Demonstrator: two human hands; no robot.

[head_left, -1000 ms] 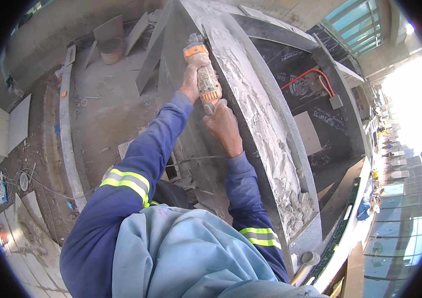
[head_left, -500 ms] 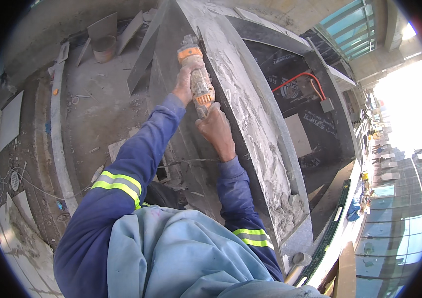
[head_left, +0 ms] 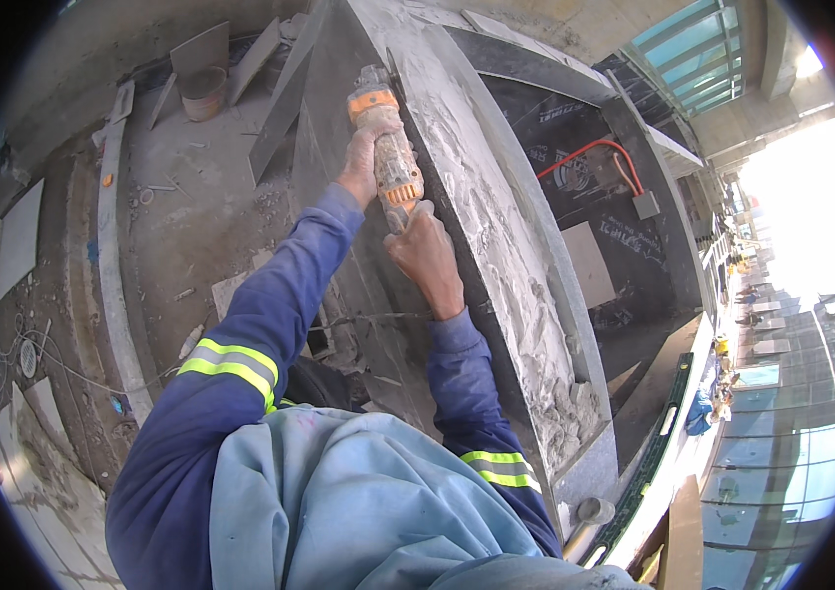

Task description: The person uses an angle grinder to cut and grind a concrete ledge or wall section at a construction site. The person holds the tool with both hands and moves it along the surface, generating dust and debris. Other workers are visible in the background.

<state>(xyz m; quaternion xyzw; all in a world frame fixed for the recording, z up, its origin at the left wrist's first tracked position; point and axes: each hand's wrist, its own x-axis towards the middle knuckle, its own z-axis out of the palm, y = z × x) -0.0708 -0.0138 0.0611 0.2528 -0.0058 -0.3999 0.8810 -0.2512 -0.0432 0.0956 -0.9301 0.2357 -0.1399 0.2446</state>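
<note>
Both of my hands are closed round a dusty orange and grey angle grinder (head_left: 399, 167). My left hand (head_left: 366, 155) wraps its body just behind the orange front band. Behind it, my right hand (head_left: 426, 254) grips the narrow rear end. The tool's head lies at the edge of a long stone slab (head_left: 466, 285), beside a rough, pale mortar strip (head_left: 491, 221) that runs away from me. A thin dark disc edge shows next to the head; whether it touches the slab I cannot tell.
Right of the mortar is a dark-lined recess with a red conduit (head_left: 594, 146) and a grey box (head_left: 645, 205). A mallet (head_left: 594, 513) and a green level (head_left: 648, 482) lie at lower right. A bucket (head_left: 204, 93) and loose panels stand at far left; a cable (head_left: 73, 372) crosses the floor.
The grinder and both hands have shifted very slightly left in the picture, along with most of the scene. My grip on it is the same.
</note>
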